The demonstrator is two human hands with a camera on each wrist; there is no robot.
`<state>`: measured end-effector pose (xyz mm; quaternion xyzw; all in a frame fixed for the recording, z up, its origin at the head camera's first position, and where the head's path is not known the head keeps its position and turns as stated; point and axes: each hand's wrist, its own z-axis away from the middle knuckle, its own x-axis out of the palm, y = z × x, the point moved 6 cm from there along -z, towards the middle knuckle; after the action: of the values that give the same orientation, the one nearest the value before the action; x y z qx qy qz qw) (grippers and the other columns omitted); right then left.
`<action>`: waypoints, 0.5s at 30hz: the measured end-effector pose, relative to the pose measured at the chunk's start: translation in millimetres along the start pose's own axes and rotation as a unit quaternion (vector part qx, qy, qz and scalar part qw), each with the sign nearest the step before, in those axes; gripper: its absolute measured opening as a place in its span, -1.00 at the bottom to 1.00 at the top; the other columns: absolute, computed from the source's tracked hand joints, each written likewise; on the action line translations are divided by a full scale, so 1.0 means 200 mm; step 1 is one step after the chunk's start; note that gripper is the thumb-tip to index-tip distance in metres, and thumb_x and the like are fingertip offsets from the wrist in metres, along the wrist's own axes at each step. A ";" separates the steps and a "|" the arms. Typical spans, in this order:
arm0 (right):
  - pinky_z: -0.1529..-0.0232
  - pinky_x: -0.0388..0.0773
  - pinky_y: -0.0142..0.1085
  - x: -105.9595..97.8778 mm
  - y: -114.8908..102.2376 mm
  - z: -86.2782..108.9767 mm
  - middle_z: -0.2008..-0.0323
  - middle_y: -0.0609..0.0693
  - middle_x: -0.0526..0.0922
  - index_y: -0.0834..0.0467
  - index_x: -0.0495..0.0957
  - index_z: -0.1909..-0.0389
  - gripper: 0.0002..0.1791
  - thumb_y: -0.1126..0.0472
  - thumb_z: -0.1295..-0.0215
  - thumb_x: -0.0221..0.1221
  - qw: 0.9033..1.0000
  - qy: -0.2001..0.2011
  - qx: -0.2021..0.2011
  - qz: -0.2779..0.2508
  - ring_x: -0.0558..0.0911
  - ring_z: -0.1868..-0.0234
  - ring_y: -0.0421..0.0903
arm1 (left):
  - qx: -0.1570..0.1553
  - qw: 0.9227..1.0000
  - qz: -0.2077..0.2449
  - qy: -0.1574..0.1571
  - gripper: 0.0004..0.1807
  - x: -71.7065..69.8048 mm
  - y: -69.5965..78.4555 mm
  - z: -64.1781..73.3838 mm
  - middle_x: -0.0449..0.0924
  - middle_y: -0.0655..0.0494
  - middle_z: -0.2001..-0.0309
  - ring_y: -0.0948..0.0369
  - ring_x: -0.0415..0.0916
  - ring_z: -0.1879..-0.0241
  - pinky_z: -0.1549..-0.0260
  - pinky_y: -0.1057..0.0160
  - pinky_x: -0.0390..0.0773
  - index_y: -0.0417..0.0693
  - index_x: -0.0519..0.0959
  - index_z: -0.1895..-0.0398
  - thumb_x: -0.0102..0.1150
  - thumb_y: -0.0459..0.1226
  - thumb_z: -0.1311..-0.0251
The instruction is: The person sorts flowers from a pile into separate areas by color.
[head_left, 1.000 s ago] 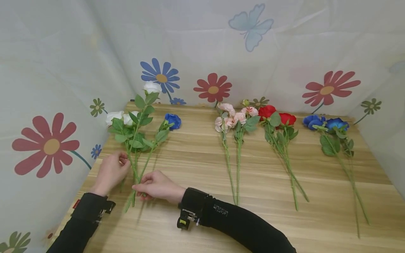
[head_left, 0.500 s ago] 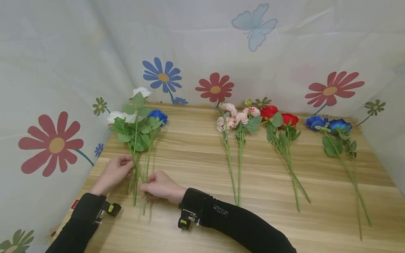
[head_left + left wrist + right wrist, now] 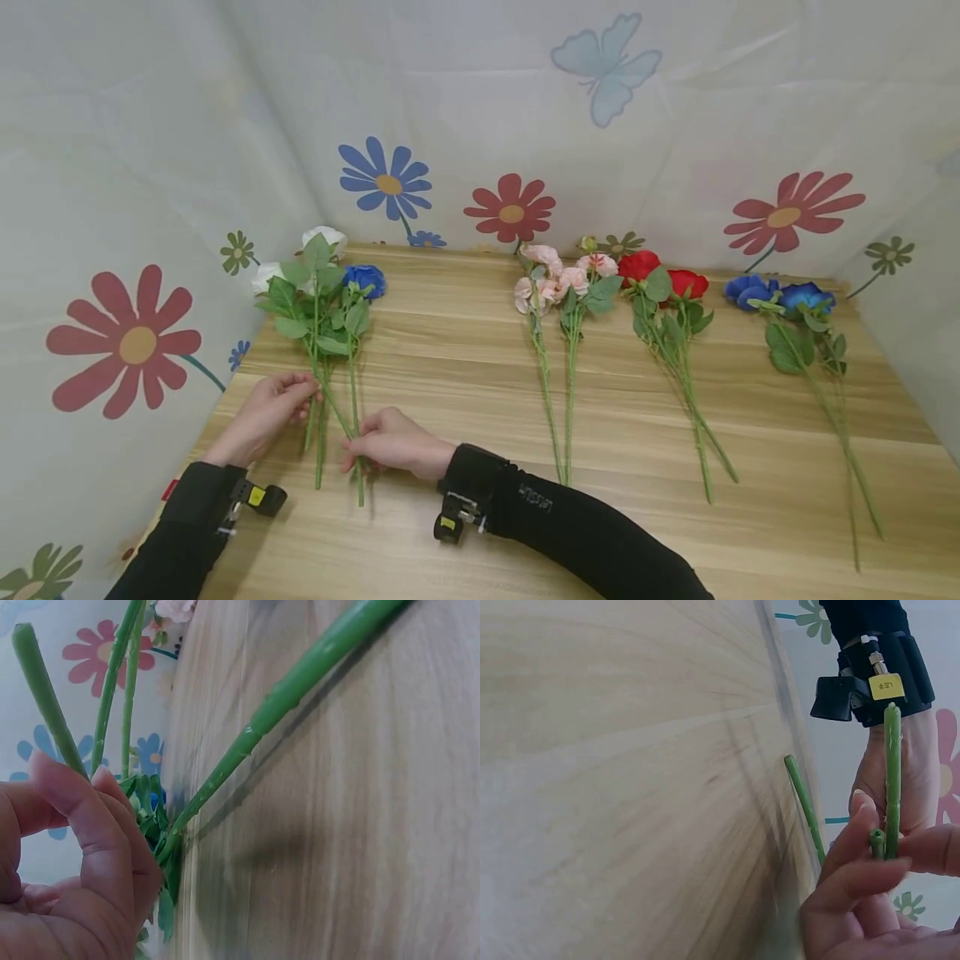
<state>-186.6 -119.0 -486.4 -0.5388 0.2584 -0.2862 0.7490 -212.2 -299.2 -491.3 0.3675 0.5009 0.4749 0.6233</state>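
On the left of the head view, my left hand (image 3: 264, 414) pinches a green stem (image 3: 46, 701) of the white roses; its cut end sticks up past the fingertips in the left wrist view. My right hand (image 3: 396, 443) pinches two stems near their ends, one (image 3: 892, 780) longer than the other. These lead up to a blue rose (image 3: 365, 281) and a white rose (image 3: 324, 239) that stands higher. Another white rose (image 3: 267, 277) sits at the left, partly behind leaves. One more stem (image 3: 255, 735) lies on the table between the hands.
Rightward on the wooden table (image 3: 465, 367) lie pink flowers (image 3: 558, 279), red roses (image 3: 660, 275) and blue roses (image 3: 780, 294), stems toward the front. A printed cloth (image 3: 465, 100) hangs behind and at the sides.
My right hand has moved slightly right with its stems. The blue rose head has swung left toward the white roses, and the tall white rose has moved left and lower. My left hand stays nearby.
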 end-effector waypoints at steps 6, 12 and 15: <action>0.47 0.42 -0.46 0.00 0.01 0.01 0.37 0.16 0.71 0.42 0.53 0.18 -0.81 0.39 -0.24 0.09 0.996 -0.033 0.005 -0.077 0.58 0.47 -0.20 | 0.002 1.000 -0.013 0.010 -0.51 -0.01 0.01 0.01 0.55 -0.03 0.25 0.38 0.42 0.45 0.47 0.44 0.52 -0.48 0.24 -0.17 -0.04 -0.21 -0.40; 0.42 0.48 -0.45 0.00 0.00 0.02 0.34 0.20 0.69 0.46 0.49 0.11 -0.77 0.46 -0.22 0.06 0.992 -0.029 -0.003 -0.122 0.60 0.43 -0.19 | 0.012 0.998 -0.053 0.039 -0.53 -0.03 0.02 0.02 0.54 -0.16 0.20 0.33 0.46 0.46 0.46 0.39 0.55 -0.47 0.27 -0.16 -0.06 -0.22 -0.40; 0.41 0.49 -0.46 0.00 0.00 0.03 0.31 0.22 0.69 0.45 0.49 0.09 -0.76 0.46 -0.23 0.06 0.991 -0.024 -0.012 -0.130 0.61 0.43 -0.20 | 0.018 0.995 -0.071 0.066 -0.56 -0.04 0.02 0.03 0.52 -0.18 0.21 0.32 0.45 0.47 0.46 0.37 0.56 -0.45 0.29 -0.13 -0.09 -0.22 -0.41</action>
<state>-183.0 -116.2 -484.1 -0.5834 0.1720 -0.3650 0.7048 -208.6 -306.2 -483.1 0.3101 0.5742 0.4440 0.6140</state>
